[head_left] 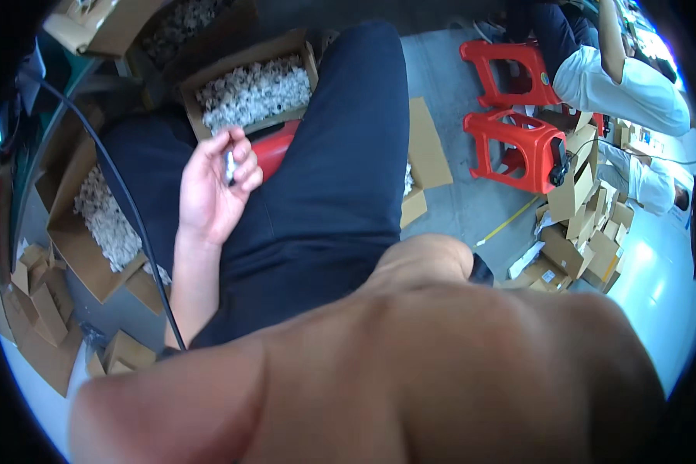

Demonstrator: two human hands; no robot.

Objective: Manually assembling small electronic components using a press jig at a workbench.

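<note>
My left hand (218,185) is palm up over my lap with its fingers curled. A small white and silvery part (230,167) shows in the curl of the fingers; its exact kind I cannot make out. Very close to the camera, my right hand (410,363) fills the lower part of the view, large and blurred. Its fingertips are out of sight, so its grip does not show. Beyond the left hand stands an open carton (311,66) full of small white parts (255,91). Something red (274,151) lies between my dark-trousered legs (348,147).
Another open carton (69,247) of white parts sits at the left, crossed by a black cable (124,185). Two red plastic stools (510,151) stand at the right, near people in light shirts (626,89). Flattened and open cardboard boxes (572,255) are heaped below them.
</note>
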